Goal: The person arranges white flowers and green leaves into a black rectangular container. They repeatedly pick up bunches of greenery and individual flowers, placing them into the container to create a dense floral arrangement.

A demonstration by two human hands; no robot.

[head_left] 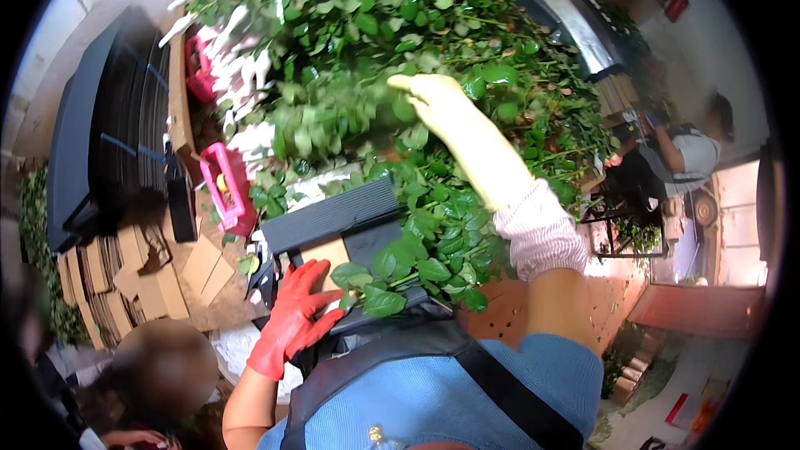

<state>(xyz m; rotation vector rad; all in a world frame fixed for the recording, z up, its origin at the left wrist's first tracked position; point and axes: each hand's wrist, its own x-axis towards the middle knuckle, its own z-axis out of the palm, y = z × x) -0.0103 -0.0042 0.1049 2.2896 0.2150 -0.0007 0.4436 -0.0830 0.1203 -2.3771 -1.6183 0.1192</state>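
My left hand (298,313), in a red rubber glove, rests with fingers spread on a dark corrugated carton (333,215) at my front. A tan cardboard piece (327,255) shows inside the carton beside those fingers. Green leafy stems (429,254) lie across the carton's right part. My right hand (433,98), in a long pale yellow glove, reaches out over a large heap of leafy stems (467,29). Its fingers look stretched out to the left, partly blurred, and I see nothing held in them. White-wrapped bunch ends (250,75) line the heap's left side.
A pink tape dispenser (227,187) stands left of the carton, with another pink item (198,71) behind it. Dark flattened cartons (125,125) are stacked at the left, above tan cardboard sheets (137,275). Another person (692,150) is at the far right, and a blurred person (162,371) at lower left.
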